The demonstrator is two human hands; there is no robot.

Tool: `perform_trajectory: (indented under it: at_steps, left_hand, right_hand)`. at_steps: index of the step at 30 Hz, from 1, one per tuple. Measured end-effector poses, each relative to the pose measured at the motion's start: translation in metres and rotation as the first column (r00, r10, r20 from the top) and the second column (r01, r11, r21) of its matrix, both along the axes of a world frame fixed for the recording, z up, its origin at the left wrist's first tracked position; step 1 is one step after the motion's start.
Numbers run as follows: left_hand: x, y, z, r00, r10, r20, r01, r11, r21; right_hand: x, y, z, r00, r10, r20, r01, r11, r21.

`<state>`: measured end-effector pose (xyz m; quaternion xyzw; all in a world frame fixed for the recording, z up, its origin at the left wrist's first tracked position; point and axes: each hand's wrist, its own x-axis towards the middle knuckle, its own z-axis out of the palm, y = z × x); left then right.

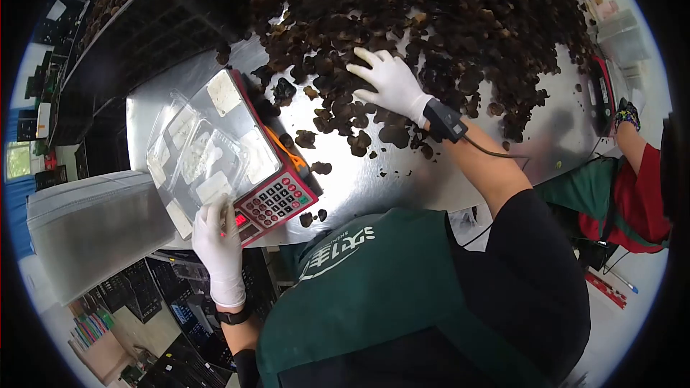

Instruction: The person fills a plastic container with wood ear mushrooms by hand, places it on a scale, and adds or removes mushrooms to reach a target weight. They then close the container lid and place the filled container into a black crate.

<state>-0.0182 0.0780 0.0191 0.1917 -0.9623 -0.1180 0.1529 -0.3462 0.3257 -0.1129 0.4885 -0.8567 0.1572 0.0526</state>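
My left hand (218,248), in a white glove, has its fingers curled together at the near corner of a clear plastic container (205,154). That container sits on the plate of a red-edged digital scale (273,200) with a keypad and a lit red display. My right hand (392,86), also gloved in white, reaches over dark wood ear mushrooms (338,111) on the metal table. Its fingers are spread, with nothing seen between them. An orange-handled tool (286,147) lies beside the scale, partly hidden by it.
A large heap of mushrooms (460,7) covers the far side of the steel table (359,187). A translucent bin (93,223) stands left of the scale; black crates (165,21) rise behind it. Another person's hand (627,115) is near a second scale (602,97) at right.
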Motion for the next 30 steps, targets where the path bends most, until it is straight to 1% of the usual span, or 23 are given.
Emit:
perform_trajectory:
  at_steps: [2, 4, 5, 8, 10, 12, 14, 15, 16, 18, 20, 22, 23, 24, 25, 26, 27, 28, 30]
  left_hand:
    - [-0.002, 0.003, -0.007, 1.0, 0.001, -0.014, -0.001, 1.0, 0.029]
    - [-0.002, 0.006, -0.007, 1.0, 0.007, -0.008, -0.006, 0.998, 0.058]
    - [-0.003, 0.007, -0.007, 1.0, 0.008, 0.004, -0.008, 0.997, 0.072]
    - [-0.008, 0.008, -0.006, 1.0, -0.002, 0.023, 0.0, 0.996, 0.087]
    - [-0.01, 0.01, -0.007, 1.0, -0.014, 0.016, 0.013, 0.996, 0.093]
    - [-0.012, 0.012, -0.01, 1.0, -0.016, -0.014, 0.017, 0.994, 0.104]
    - [-0.011, 0.012, -0.009, 1.0, -0.003, -0.004, 0.004, 0.986, 0.164]
    - [-0.009, 0.012, -0.009, 1.0, 0.01, 0.003, -0.01, 0.981, 0.194]
    - [-0.007, 0.012, -0.008, 1.0, -0.002, -0.002, 0.002, 0.984, 0.179]
    - [-0.004, 0.009, -0.006, 1.0, -0.026, -0.009, 0.027, 0.989, 0.148]
    - [0.001, 0.006, -0.006, 1.0, -0.019, -0.01, 0.021, 0.987, 0.159]
    - [0.006, 0.005, -0.004, 1.0, -0.001, -0.032, 0.006, 0.99, 0.142]
    - [0.007, 0.006, 0.002, 0.999, 0.014, -0.052, -0.008, 0.993, 0.121]
    - [0.01, 0.006, 0.004, 0.997, 0.03, -0.072, -0.023, 0.995, 0.1]
    - [0.017, 0.001, -0.001, 0.993, 0.077, -0.09, -0.067, 0.991, 0.114]
    - [0.019, -0.005, -0.001, 0.99, 0.059, -0.126, -0.055, 0.998, 0.032]
    - [0.02, -0.009, -0.002, 0.984, 0.083, -0.155, -0.085, 0.996, -0.003]
    - [0.022, -0.013, -0.006, 0.977, 0.106, -0.186, -0.115, 0.993, -0.038]
    - [0.022, -0.02, -0.013, 0.972, 0.125, -0.197, -0.132, 0.991, -0.022]
  right_hand:
    - [-0.002, 0.0, -0.006, 1.0, 0.008, 0.017, -0.007, 0.999, -0.039]
    - [-0.001, -0.003, 0.004, 0.998, 0.001, 0.063, 0.003, 0.998, -0.065]
    - [-0.005, -0.004, 0.0, 0.997, 0.037, 0.062, -0.029, 0.991, -0.129]
    - [0.007, -0.014, 0.034, 0.992, 0.12, 0.046, -0.125, 0.984, 0.13]
    - [0.008, -0.018, 0.025, 0.984, 0.176, 0.013, -0.176, 0.969, 0.176]
    - [0.005, -0.02, 0.025, 0.989, 0.12, 0.085, -0.135, 0.97, 0.201]
    - [-0.003, -0.017, 0.02, 0.981, 0.092, 0.172, -0.112, 0.987, 0.112]
    - [-0.004, -0.018, 0.018, 0.979, 0.081, 0.187, -0.099, 0.991, 0.09]
    - [-0.006, -0.019, 0.015, 0.98, 0.083, 0.182, -0.099, 0.992, 0.08]
    - [-0.008, -0.022, 0.016, 0.971, 0.074, 0.226, -0.095, 0.992, 0.084]
    - [-0.013, -0.023, 0.026, 0.931, 0.045, 0.363, -0.059, 0.998, 0.029]
    - [-0.026, -0.024, 0.016, 0.905, 0.107, 0.412, -0.035, 0.983, -0.18]
    - [-0.034, -0.023, 0.013, 0.884, 0.119, 0.453, -0.014, 0.974, -0.227]
    - [-0.033, -0.024, 0.026, 0.817, 0.121, 0.563, 0.037, 0.965, -0.26]
    - [-0.033, -0.023, 0.036, 0.663, 0.123, 0.739, 0.147, 0.946, -0.289]
    - [-0.031, -0.024, 0.045, 0.47, 0.139, 0.872, 0.258, 0.923, -0.286]
    - [-0.027, -0.027, 0.055, 0.374, 0.203, 0.905, 0.327, 0.884, -0.333]
    - [-0.03, -0.026, 0.055, 0.104, 0.306, 0.946, 0.432, 0.843, -0.32]
    - [-0.026, -0.032, 0.06, -0.082, 0.545, 0.835, 0.469, 0.76, -0.45]
